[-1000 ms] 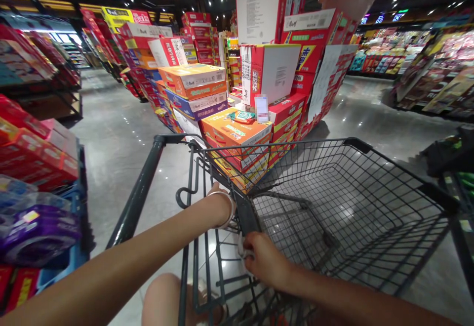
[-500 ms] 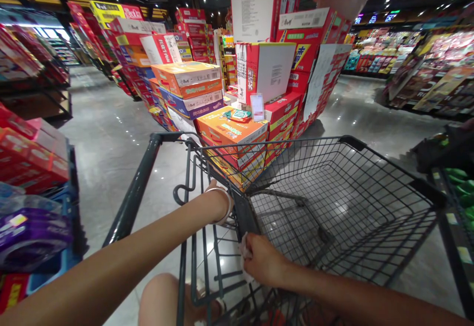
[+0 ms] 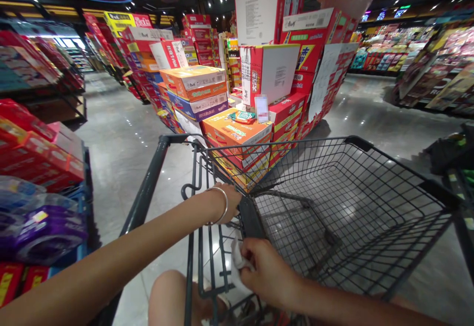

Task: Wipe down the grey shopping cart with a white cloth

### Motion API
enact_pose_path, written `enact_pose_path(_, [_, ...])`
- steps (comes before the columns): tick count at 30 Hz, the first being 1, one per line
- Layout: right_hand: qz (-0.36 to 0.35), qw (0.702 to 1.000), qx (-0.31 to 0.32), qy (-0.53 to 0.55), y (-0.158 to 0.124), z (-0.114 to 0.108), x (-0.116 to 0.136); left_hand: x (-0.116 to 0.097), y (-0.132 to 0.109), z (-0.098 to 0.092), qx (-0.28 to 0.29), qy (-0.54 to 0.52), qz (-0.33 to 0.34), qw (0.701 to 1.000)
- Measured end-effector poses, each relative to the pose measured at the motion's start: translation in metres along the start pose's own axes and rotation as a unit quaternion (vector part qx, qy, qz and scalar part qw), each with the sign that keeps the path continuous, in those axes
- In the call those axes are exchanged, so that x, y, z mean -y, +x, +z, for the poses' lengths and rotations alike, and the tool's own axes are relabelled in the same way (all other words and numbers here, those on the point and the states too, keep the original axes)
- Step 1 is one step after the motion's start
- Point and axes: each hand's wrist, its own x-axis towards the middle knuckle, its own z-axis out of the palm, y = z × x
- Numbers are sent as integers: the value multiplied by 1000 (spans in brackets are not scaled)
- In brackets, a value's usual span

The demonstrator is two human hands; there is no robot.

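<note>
Beside the dark bar (image 3: 254,220) of the shopping cart (image 3: 357,143), a crumpled white cloth (image 3: 239,266) is pinched in the fingers of the right hand (image 3: 269,270). The left hand (image 3: 232,200) reaches toward the bar's far end, its fingers too hidden to tell. Loose folds could snag on the wire rack (image 3: 189,266); pushing hard could roll the cart into the stacked boxes (image 3: 225,136).

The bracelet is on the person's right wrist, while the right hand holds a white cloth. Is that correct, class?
Not quite: the head view shows the bracelet on the left wrist. The right hand does hold a white cloth.
</note>
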Motion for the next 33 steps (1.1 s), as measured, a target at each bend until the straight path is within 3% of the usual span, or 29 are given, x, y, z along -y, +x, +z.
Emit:
enact_pose_path(5, [38, 996, 37, -71, 10, -3, -22, -19, -54, 6, -47, -77, 69, 994])
enact_pose_path(8, [49, 990, 33, -129, 13, -4, -29, -32, -77, 28, 3, -64, 69, 996])
enact_pose_path(12, [101, 974, 58, -196, 15, -7, -33, -36, -84, 52, -18, -45, 43, 998])
enact_pose_path(15, [100, 971, 92, -197, 14, -7, -36, -35, -82, 54, -37, -47, 39, 997])
enact_pose_path(20, [113, 985, 59, -116, 10, 0, -32, -34, -76, 46, -9, -30, 53, 998])
enact_pose_path(24, [92, 993, 43, 57, 8, 5, -16, -33, -74, 45, -5, -15, 65, 998])
enact_pose_path(28, [53, 975, 57, 207, 4, 6, -1, -34, -73, 42, -3, -14, 74, 997])
enact_pose_path(33, [23, 971, 78, 223, 1, 5, 9, -36, -73, 33, 23, -18, 70, 997])
